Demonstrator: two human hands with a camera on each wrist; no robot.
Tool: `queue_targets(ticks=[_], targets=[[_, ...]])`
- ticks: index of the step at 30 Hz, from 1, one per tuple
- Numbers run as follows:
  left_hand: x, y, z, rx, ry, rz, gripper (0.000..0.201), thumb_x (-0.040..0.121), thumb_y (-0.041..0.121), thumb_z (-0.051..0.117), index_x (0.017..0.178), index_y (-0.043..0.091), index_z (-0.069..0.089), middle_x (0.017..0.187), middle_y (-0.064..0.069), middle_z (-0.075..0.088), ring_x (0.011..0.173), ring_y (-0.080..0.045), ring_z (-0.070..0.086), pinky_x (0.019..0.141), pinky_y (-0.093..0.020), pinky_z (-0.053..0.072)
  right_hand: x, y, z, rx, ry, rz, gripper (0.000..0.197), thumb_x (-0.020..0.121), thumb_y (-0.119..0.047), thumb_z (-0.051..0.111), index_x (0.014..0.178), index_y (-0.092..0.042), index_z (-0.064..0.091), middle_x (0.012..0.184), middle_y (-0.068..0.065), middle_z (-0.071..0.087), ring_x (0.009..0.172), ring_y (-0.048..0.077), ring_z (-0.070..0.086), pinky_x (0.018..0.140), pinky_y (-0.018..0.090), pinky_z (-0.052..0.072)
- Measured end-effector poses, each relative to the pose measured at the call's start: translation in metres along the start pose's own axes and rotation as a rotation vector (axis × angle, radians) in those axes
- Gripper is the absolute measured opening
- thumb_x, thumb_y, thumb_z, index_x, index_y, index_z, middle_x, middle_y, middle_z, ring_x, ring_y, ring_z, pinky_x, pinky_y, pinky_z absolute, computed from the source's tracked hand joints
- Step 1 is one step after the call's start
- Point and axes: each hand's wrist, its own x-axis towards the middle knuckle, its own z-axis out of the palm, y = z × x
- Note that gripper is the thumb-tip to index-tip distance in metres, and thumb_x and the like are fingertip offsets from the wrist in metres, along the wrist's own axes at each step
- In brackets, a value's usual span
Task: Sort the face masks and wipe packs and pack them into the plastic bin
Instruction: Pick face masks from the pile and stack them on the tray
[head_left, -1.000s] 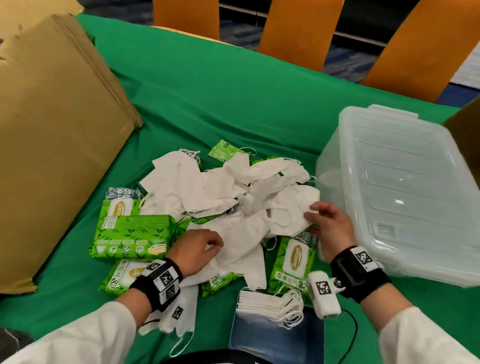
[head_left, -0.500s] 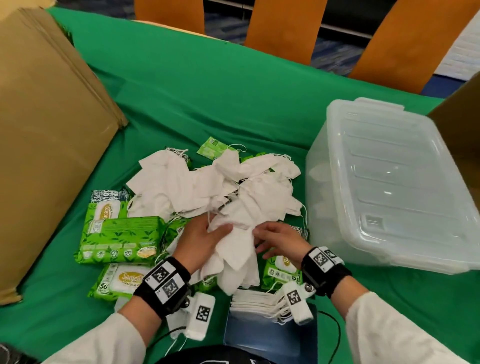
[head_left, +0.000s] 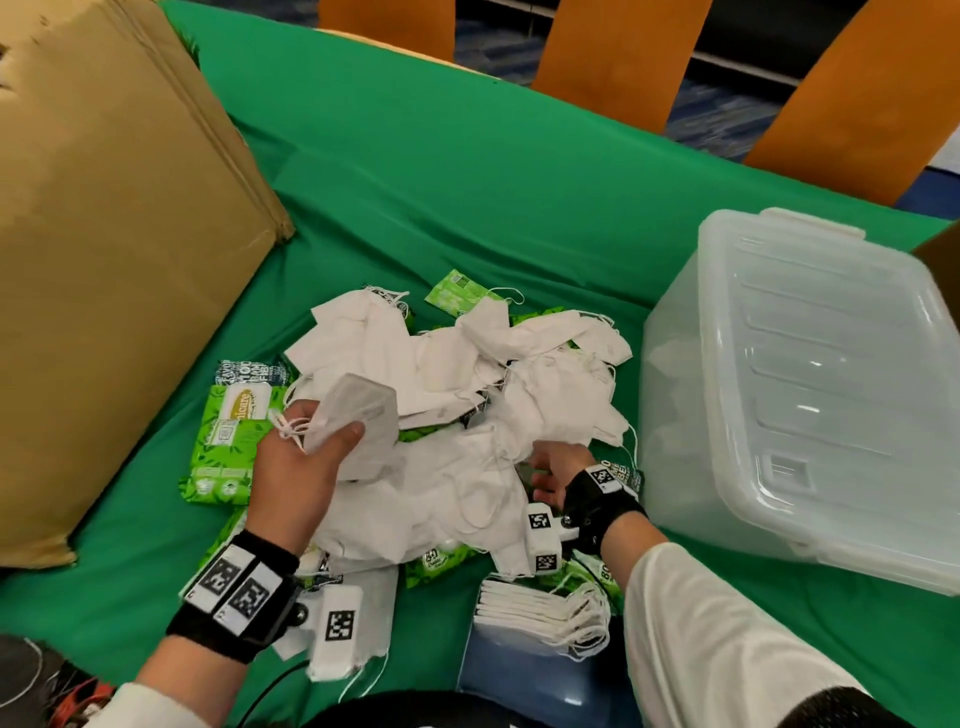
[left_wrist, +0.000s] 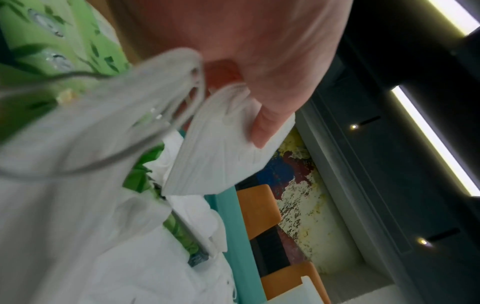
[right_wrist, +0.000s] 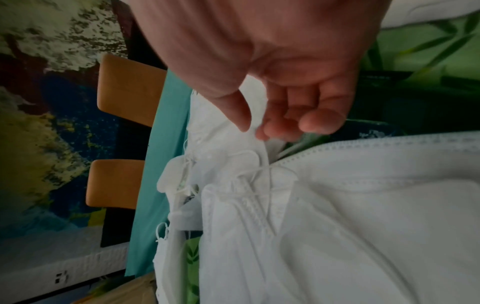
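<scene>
Left hand (head_left: 306, 462) is gripping a folded mask (head_left: 363, 415), thumb (left_wrist: 262, 127) pressing on top, at 9 o'clock of the mask pile (head_left: 467, 415); right hand (head_left: 558, 470) is reaching into the pile at 4 o'clock, fingers (right_wrist: 306, 115) loosely curled, thumb and fingertip closing on a mask edge, hold unclear. Bin (head_left: 800, 384) is sitting lidded at 3 o'clock, wipe packs (head_left: 234, 441) lying under the pile. Risk: ear loops are tangling, so lifting is likely dragging extra masks or nudging the stack (head_left: 540, 608) at 6 o'clock
</scene>
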Motion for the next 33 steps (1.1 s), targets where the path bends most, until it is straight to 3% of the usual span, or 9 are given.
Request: queue_targets(ticks=[3,5,9,15,18,22,26,30,33], targets=[[0.001,0.012,-0.001,-0.043,0.013,0.057,0.031,0.089,0.007,0.076,0.117,0.014,0.067,0.109,-0.003,0.076,0.103,-0.023,0.072,0.091,-0.040,0.057,0.001,-0.003,-0.006,-0.028,0.022,-0.042,0.022,0.095,-0.019,0.070,0.077,-0.011,0.059,0.063,0.006,0.053,0.044,0.017,0.049,0.041,0.024,0.044],[0.002,0.019,-0.001,-0.131,0.014,0.033,0.028,0.091,0.008,0.074,0.119,0.013,0.069,0.111,-0.003,0.077,0.105,-0.021,0.073,0.092,-0.038,0.056,0.000,-0.005,-0.012,-0.022,-0.004,-0.096,0.017,0.094,-0.017,0.071,0.082,-0.011,0.061,0.072,0.009,0.058,0.049,0.017,0.053,0.040,0.025,0.046],[0.003,0.027,0.005,-0.269,-0.004,-0.037,0.014,0.096,0.010,0.067,0.109,0.012,0.073,0.111,-0.005,0.077,0.107,-0.023,0.073,0.095,-0.036,0.054,-0.004,-0.009,-0.028,0.082,-0.075,-0.203,0.004,0.094,-0.010,0.067,0.097,-0.012,0.065,0.098,0.012,0.064,0.080,0.024,0.063,0.070,0.041,0.059],[-0.002,0.018,0.017,-0.381,-0.036,-0.174,0.018,0.095,0.005,0.065,0.112,0.005,0.073,0.117,-0.015,0.074,0.107,-0.026,0.072,0.098,-0.039,0.054,0.002,-0.007,-0.031,0.269,-0.159,-0.050,0.036,0.101,-0.013,0.058,0.136,-0.005,0.056,0.148,0.021,0.044,0.129,0.040,0.051,0.094,0.048,0.050],[-0.011,0.012,0.016,-0.349,-0.064,-0.179,0.017,0.093,0.003,0.066,0.107,0.006,0.075,0.113,-0.015,0.075,0.109,-0.031,0.071,0.102,-0.045,0.052,0.003,-0.002,-0.021,0.251,-0.167,-0.016,0.040,0.099,-0.014,0.061,0.137,-0.007,0.056,0.147,0.020,0.046,0.121,0.036,0.053,0.089,0.048,0.050],[-0.018,-0.001,0.005,-0.321,-0.065,-0.215,0.015,0.092,0.004,0.069,0.106,0.005,0.075,0.113,-0.018,0.075,0.112,-0.037,0.069,0.109,-0.056,0.046,0.005,0.004,-0.004,0.266,-0.108,-0.081,0.024,0.094,-0.009,0.067,0.116,-0.003,0.069,0.127,0.016,0.065,0.108,0.029,0.063,0.074,0.040,0.055],[-0.022,-0.009,-0.010,-0.333,-0.027,-0.261,0.020,0.092,0.003,0.068,0.112,0.003,0.073,0.114,-0.018,0.075,0.113,-0.036,0.069,0.110,-0.057,0.045,0.008,0.001,-0.009,0.243,-0.052,-0.198,0.010,0.094,-0.005,0.064,0.103,-0.009,0.067,0.118,0.011,0.065,0.102,0.027,0.064,0.086,0.040,0.056],[-0.024,-0.011,-0.018,-0.344,-0.027,-0.277,0.022,0.093,0.004,0.067,0.115,0.002,0.072,0.115,-0.017,0.074,0.114,-0.036,0.068,0.110,-0.058,0.045,0.010,-0.005,-0.019,0.314,-0.122,-0.074,0.007,0.099,-0.007,0.061,0.103,-0.004,0.066,0.125,0.017,0.061,0.106,0.029,0.061,0.079,0.044,0.054],[-0.026,-0.006,-0.014,-0.352,-0.040,-0.281,0.022,0.094,0.002,0.065,0.116,0.002,0.070,0.115,-0.018,0.074,0.115,-0.039,0.067,0.109,-0.056,0.046,0.010,-0.008,-0.015,0.268,-0.168,-0.021,0.027,0.097,-0.012,0.066,0.123,-0.004,0.064,0.134,0.016,0.054,0.117,0.032,0.054,0.086,0.049,0.051]])
